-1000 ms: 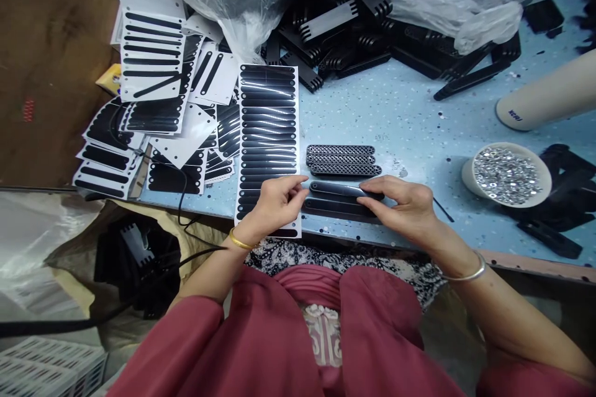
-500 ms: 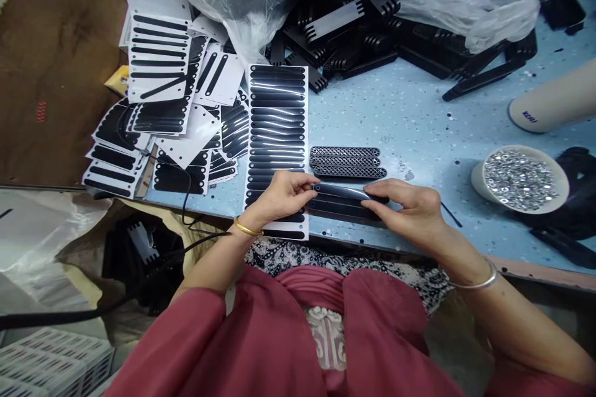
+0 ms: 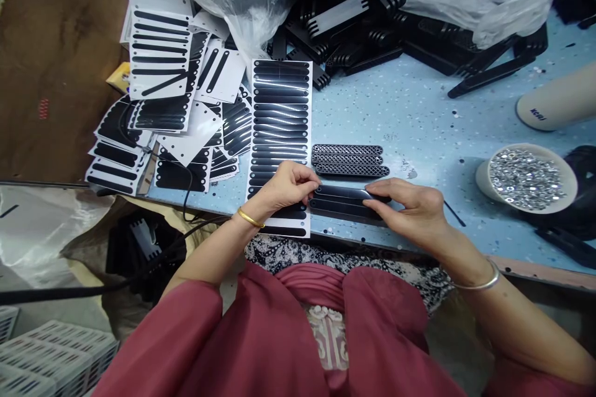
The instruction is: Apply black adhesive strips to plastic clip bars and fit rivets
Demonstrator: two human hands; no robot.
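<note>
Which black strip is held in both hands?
The glossy smooth strip: the left hand pinches its left end, the right hand its right end. The three mesh-patterned strips lie untouched just beyond it.

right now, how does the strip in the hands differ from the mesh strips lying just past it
The glossy strip has a smooth, shiny face; the mesh strips are covered in a lattice pattern. The glossy strip is pinched at its ends by the left hand and right hand; the mesh strips lie untouched on the table. Both are dark, long, narrow and round-ended.
</note>
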